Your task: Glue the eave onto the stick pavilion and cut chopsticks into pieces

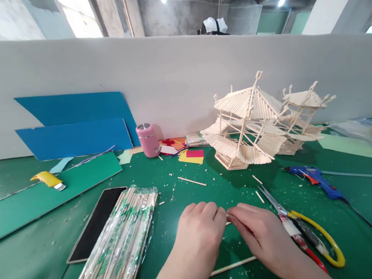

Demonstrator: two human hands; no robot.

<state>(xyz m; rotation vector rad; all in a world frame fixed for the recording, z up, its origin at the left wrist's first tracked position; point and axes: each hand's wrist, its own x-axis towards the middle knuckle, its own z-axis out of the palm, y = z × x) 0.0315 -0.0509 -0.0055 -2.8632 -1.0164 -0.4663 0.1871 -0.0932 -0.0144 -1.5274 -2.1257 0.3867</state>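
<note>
Pinching fingertip to fingertip, my left hand (pixel 198 234) and right hand (pixel 263 234) meet over the green cutting mat (pixel 355 227) — both curled shut on a short thin wooden stick piece (pixel 228 219), knuckles up, yellow-handled scissors (pixel 304 229) just beside the right.

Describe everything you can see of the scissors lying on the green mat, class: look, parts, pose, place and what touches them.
The scissors lie flat on the green cutting mat, just right of the right hand, which seems to touch or nearly touch them. The thin metal blades, slightly parted, point up-left toward the stick model. One long looped handle is yellow; the other looks red and white. The blue glue gun lies apart, farther back.
</note>
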